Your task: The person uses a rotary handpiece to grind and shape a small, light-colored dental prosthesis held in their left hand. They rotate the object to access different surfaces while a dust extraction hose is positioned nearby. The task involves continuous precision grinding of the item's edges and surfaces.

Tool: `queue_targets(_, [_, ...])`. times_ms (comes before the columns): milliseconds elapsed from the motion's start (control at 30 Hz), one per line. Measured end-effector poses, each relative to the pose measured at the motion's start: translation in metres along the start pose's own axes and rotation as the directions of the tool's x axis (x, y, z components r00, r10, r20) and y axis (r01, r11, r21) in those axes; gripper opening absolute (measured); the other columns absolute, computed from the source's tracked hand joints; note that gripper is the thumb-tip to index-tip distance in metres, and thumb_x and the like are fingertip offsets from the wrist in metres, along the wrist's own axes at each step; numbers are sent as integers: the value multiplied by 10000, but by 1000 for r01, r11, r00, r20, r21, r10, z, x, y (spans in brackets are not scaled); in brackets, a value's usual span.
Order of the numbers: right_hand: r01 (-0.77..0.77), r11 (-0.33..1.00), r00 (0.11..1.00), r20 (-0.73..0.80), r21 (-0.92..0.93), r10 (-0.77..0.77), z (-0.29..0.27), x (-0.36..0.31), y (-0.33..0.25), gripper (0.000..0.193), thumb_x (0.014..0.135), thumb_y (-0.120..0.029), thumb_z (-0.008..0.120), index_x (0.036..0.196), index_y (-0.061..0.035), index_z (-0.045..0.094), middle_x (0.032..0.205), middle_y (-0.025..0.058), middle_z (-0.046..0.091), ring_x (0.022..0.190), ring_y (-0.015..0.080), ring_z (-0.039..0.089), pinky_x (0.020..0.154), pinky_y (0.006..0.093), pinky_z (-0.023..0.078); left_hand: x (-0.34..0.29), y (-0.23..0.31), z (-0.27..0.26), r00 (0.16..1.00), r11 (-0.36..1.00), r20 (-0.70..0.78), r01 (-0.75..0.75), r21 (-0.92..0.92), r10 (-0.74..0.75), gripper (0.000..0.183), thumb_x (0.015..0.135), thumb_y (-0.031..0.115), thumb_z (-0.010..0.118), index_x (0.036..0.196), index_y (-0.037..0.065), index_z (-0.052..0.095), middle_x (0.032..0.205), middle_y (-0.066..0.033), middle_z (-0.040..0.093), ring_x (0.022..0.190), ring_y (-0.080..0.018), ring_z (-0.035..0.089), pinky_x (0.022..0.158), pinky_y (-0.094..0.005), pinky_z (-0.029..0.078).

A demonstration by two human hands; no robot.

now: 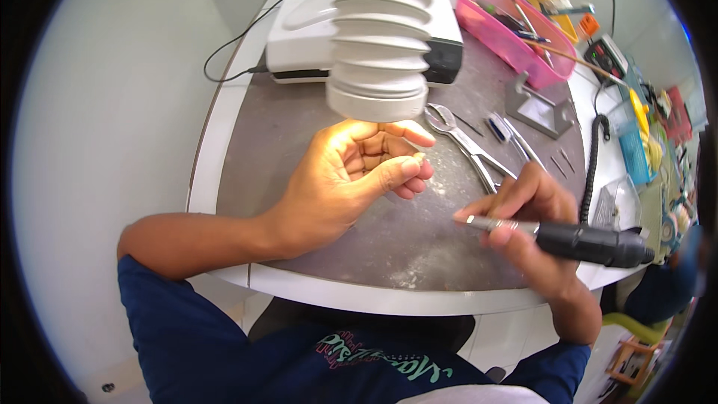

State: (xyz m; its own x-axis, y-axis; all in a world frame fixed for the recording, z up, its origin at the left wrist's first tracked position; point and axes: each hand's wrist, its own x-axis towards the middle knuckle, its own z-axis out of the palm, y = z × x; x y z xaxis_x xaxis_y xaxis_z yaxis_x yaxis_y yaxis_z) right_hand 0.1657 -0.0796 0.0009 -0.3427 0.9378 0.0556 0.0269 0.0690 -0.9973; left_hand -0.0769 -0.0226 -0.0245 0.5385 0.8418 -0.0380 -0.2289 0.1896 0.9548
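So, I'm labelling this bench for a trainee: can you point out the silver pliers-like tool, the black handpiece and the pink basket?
Silver pliers-like tool (464, 142), head view: metal just below its pivot.
Black handpiece (587, 243), head view: middle of its black body.
Pink basket (495, 42), head view: outside of its near wall.

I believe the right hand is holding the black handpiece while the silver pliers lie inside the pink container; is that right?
Not quite: the silver pliers are not inside the pink container. The head view shows them lying on the grey-brown work surface. The right hand is indeed holding the black handpiece.
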Motion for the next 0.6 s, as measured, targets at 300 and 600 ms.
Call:
queue_targets(300, [-214, 964, 977, -13, -159, 215, 15, 6, -1, 178, 862, -54, 654, 939, -20, 497, 1032, 163, 646, 1020, 162, 626, 897, 307, 487, 0, -5, -10, 1000, 994, 11, 26, -102, -25, 243, 954, 55, 573, 1175, -41, 604, 1066, -120, 647, 939, -144, 635, 845, -265, 528])
queue_targets(600, [-114, 958, 978, -202, -263, 60, 2, 23, 6, 200, 867, -111, 661, 916, -37, 482, 943, 141, 664, 860, 95, 614, 747, 231, 470, 2, -2, -12, 999, 986, 2, 33, -163, -33, 210, 955, 44, 565, 1128, -75, 583, 1049, -130, 641, 920, -143, 626, 837, -263, 525])
